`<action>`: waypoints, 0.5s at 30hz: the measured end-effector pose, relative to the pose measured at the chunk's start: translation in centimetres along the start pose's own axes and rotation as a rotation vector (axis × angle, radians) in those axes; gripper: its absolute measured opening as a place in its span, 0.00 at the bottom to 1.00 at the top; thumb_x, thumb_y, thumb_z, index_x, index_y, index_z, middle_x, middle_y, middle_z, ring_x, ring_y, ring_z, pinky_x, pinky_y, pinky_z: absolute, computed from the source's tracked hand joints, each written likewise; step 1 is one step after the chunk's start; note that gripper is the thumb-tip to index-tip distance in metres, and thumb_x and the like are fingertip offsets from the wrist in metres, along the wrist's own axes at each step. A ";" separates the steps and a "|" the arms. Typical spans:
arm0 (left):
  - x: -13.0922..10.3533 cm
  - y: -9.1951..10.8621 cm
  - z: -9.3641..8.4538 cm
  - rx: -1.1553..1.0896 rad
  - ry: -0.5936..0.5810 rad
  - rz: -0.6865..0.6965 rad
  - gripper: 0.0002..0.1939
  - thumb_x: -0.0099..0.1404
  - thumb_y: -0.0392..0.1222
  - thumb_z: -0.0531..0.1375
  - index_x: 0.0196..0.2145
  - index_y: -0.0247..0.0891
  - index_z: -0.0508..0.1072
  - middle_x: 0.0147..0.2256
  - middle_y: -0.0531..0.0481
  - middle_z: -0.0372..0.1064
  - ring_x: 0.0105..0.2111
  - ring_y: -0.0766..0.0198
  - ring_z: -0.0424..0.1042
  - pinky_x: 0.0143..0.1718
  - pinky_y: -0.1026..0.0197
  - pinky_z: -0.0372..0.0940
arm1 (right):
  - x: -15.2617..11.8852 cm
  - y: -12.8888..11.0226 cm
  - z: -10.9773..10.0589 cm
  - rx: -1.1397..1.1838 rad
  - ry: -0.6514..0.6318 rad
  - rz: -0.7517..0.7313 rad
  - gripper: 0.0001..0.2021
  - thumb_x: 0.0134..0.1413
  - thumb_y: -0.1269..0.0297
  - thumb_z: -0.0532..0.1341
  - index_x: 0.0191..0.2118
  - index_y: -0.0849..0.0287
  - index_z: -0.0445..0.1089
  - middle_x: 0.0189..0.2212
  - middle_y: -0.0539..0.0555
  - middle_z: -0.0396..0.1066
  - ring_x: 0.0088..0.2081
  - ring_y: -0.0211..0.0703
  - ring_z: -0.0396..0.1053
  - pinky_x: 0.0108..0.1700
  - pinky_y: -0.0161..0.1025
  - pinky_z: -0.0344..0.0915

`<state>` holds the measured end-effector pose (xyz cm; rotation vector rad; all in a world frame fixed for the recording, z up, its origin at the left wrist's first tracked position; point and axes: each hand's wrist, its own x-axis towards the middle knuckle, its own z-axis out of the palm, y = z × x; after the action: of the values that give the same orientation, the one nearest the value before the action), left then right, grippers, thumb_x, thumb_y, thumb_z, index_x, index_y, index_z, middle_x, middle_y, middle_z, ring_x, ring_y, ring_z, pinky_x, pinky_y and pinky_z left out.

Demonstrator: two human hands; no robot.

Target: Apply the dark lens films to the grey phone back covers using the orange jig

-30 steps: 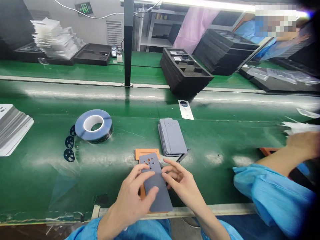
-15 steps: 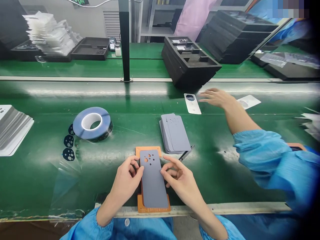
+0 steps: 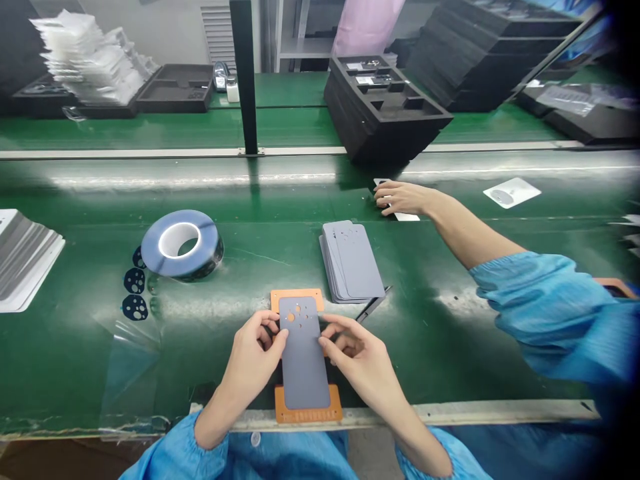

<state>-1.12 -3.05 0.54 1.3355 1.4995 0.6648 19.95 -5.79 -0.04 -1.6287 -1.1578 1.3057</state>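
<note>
A grey phone back panel with several camera holes at its top lies over an orange fixture. My left hand pinches the panel's left edge near the holes. On the opposite edge, my right hand grips it between thumb and bent fingers. Beyond my right hand rests a stack of similar grey panels. A pair of tweezers pokes out beside that stack. To the left, a roll of blue film sits by black perforated stickers on a clear strip.
From the right, a co-worker's hand reaches over a white card. Another white card lies farther right. Stacked black trays stand at the back, beside an upright post. Pale panels are piled at far left.
The grey panel has shifted slightly left and straightened over the orange fixture, with both my hands still on it. The co-worker's hand has moved left onto the white card.
</note>
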 end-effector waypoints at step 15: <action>-0.1 -0.8 0.5 0.135 0.070 0.093 0.08 0.68 0.42 0.60 0.44 0.40 0.71 0.32 0.54 0.69 0.23 0.70 0.65 0.27 0.64 0.66 | 0.5 0.3 -0.1 -0.403 0.092 -0.520 0.10 0.64 0.67 0.61 0.49 0.54 0.75 0.42 0.56 0.76 0.32 0.41 0.72 0.33 0.40 0.74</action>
<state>-0.98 -3.44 -0.30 1.5057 1.5694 0.6852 20.11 -5.41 -0.46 -1.4874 -1.7224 0.6887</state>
